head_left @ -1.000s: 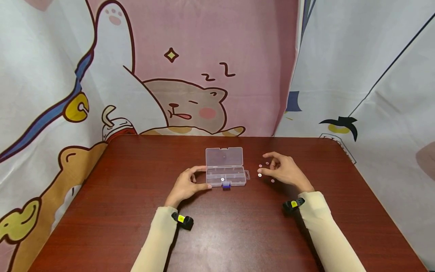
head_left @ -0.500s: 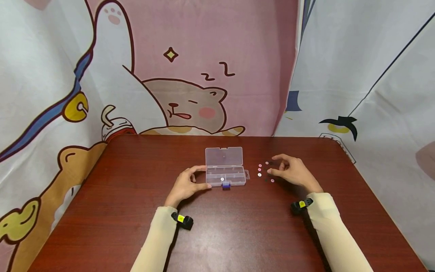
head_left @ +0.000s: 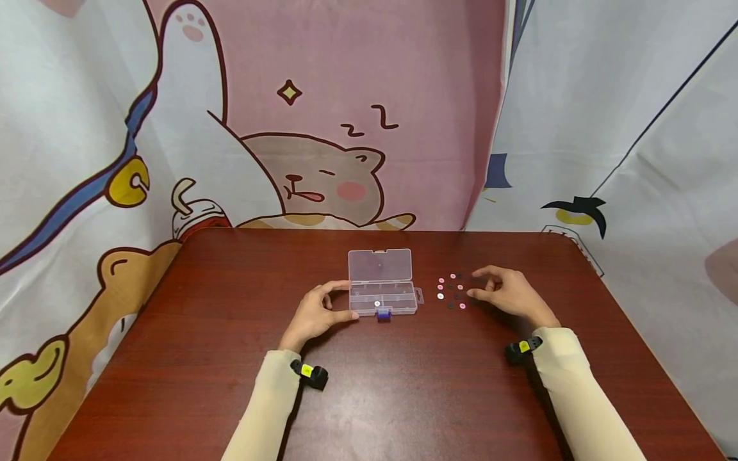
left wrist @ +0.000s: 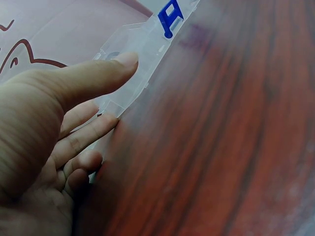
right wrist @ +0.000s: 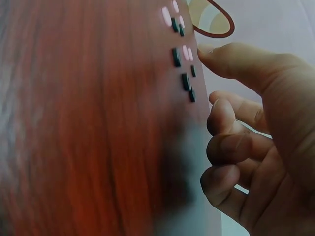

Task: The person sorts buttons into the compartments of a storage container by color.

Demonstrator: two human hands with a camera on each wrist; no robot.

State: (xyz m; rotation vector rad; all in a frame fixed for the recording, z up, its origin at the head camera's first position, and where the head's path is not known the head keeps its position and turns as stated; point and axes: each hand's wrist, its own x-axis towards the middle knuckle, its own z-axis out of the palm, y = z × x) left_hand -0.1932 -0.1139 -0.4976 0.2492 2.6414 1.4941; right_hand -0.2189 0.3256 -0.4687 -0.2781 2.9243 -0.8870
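A clear plastic compartment box [head_left: 383, 299] with its lid raised stands mid-table, a blue latch [head_left: 384, 315] hanging at its front. One white button-like disc [head_left: 377, 304] lies in a front compartment. My left hand [head_left: 316, 315] holds the box by its left end, thumb at the front corner; the left wrist view shows the thumb [left wrist: 98, 78] over the clear plastic. Right of the box lie several small pink, white and dark discs, among them a white disc [head_left: 441, 296] and a pink disc [head_left: 462, 306]. Beside them hovers my right hand [head_left: 510, 294], thumb and forefinger apart, nothing between them.
The brown wooden table [head_left: 380, 397] reaches back to a printed cloth [head_left: 438, 115] hanging behind it. A clear hanging tab [head_left: 419, 295] sticks out from the box's right end towards the discs.
My right hand has drawn back to the right from over the discs, uncovering more pink and dark ones. The left hand and the box have stayed in place.
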